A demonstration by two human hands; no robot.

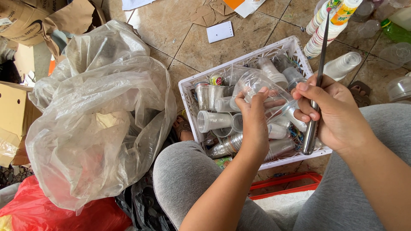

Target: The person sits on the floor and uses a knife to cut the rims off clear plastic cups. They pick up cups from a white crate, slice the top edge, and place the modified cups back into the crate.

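— What are the hands doing?

— The left hand (253,122) has its grip clamped on one clear plastic cup (260,89), lying sideways. The right hand (334,112), just beside it, is closed around one long metal knife (317,81), blade pointing up and away.

— Where is the cup?

— Above one white plastic crate (280,48), directly under both hands. At least eight more clear cups (213,121) lie jumbled inside it; I can't count them exactly.

— Around them?

— Left of the left hand, one big clear plastic bag (100,115); below that, one red bag (34,211). Beyond the right hand, two stacks of printed cups (325,30). Everything sits on a tiled floor (171,25), with cardboard boxes (25,19) at its far left.
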